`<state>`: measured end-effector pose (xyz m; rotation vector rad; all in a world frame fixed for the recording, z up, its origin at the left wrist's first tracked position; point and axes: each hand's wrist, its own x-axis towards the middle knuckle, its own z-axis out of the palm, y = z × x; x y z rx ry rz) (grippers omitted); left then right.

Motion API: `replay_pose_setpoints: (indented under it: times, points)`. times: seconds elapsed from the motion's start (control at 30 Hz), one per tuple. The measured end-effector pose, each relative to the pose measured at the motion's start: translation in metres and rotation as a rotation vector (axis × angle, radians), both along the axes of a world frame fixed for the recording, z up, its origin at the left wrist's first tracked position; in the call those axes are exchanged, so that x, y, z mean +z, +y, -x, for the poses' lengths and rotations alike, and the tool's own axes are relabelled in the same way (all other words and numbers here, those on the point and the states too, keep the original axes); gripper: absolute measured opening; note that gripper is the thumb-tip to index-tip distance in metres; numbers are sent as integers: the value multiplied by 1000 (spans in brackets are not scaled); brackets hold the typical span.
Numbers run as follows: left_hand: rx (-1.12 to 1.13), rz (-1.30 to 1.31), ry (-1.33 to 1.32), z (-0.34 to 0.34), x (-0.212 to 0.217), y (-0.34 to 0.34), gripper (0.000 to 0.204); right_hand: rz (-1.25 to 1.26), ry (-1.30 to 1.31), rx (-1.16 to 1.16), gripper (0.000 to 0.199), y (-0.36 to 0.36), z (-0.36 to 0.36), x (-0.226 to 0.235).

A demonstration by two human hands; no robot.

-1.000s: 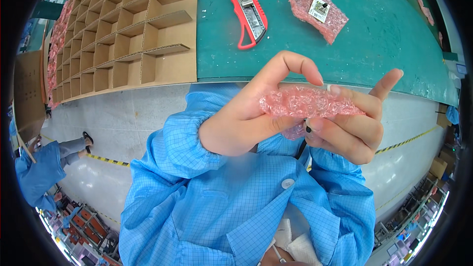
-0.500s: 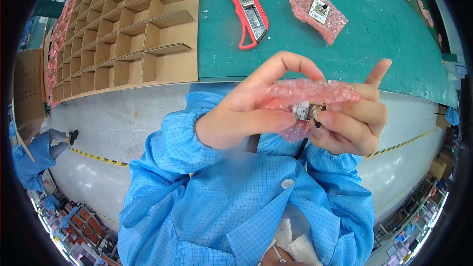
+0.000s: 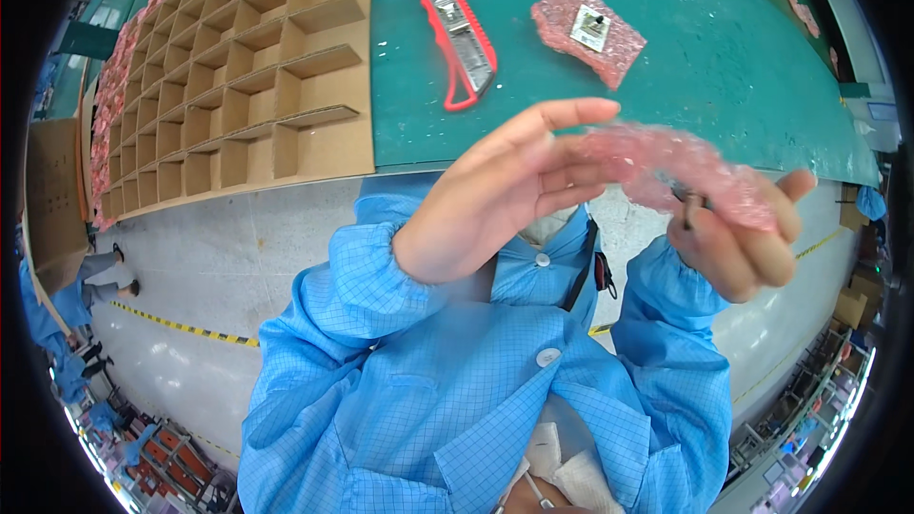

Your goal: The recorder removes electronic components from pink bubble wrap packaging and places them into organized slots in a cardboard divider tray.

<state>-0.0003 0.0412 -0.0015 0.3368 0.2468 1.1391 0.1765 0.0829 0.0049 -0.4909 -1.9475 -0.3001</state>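
Observation:
A sheet of pink bubble wrap (image 3: 681, 160) is held up in front of my chest, its right end in my right hand (image 3: 743, 246). The fingers of that hand are closed round the wrap and a small part with a dark metal shaft (image 3: 693, 200), mostly hidden by wrap and fingers. My left hand (image 3: 519, 176) is open, fingers stretched out at the wrap's left end; whether they touch it I cannot tell. Beyond, on the green table (image 3: 495, 138), another piece of pink bubble wrap (image 3: 621, 46) carries a small labelled part (image 3: 591, 27) with a black shaft.
A red-handled utility knife (image 3: 457, 29) lies on the table, left of the wrapped piece. Farther left stands a cardboard divider grid (image 3: 243, 86) with many cells, pink wrap (image 3: 107, 124) along its far left side. Another person (image 3: 71, 295) is at the left edge.
My left hand has loosened from the wrap and straightened its fingers. The right hand has moved right with the wrap and the part, whose label is now hidden. The whole view has shifted slightly.

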Motion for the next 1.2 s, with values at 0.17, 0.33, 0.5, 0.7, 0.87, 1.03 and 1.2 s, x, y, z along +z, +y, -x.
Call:
replay_pose_setpoints:
  times: [0.17, 0.33, 0.5, 0.7, 0.87, 1.03, 1.2]
  points:
    - [67, -107, 99, -14, -5, -11, 57, 571, -9, 268, 21, 22, 0, 20]
    - [118, -40, 372, -7, -3, -18, 44, 813, 75, 244, 16, 18, 8, 19]
    - [146, -17, 443, 3, 1, -19, 54, 524, -212, 132, 16, 21, 14, 33]
    - [239, -103, 424, 6, 1, -21, 37, 515, -318, 172, 21, 23, 9, 42]
    - [168, -132, 488, 20, -1, -20, 30, 602, -492, 313, 22, 44, 7, 62]
    - [193, -192, 559, 21, 0, -19, 29, 787, -375, 454, 23, 39, 11, 43]
    - [180, -201, 603, 24, -1, -20, 50, 1170, -23, 549, 25, 26, 20, 28]
